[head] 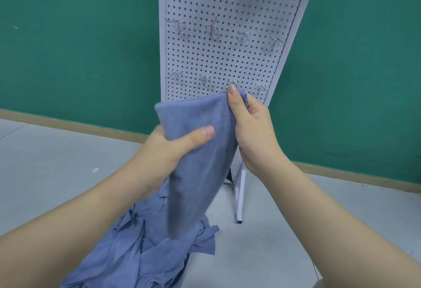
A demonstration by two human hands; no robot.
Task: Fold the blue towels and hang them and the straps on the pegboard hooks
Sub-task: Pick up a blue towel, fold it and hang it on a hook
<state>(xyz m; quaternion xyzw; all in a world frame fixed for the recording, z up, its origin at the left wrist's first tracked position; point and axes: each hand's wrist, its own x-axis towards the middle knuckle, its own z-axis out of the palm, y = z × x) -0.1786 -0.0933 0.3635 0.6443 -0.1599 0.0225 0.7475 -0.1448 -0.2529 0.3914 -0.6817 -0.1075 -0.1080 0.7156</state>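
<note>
A white perforated metal pegboard [227, 37] with wire hooks [232, 83] stands on the grey floor [296, 219]. A heap of blue cloth [145, 253] lies at its foot. Both hands pinch a folded blue towel [200, 151] before the board: left hand [168, 148] at its side, right hand [252, 126] at its top corner.

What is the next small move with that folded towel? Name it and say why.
Probably lift the towel a little and slip its top fold over the hook just above the right hand. Both hands grip it, the left hand at mid-length, it already looks folded, and that hook is bare. More blue cloth waits on the floor.
</note>
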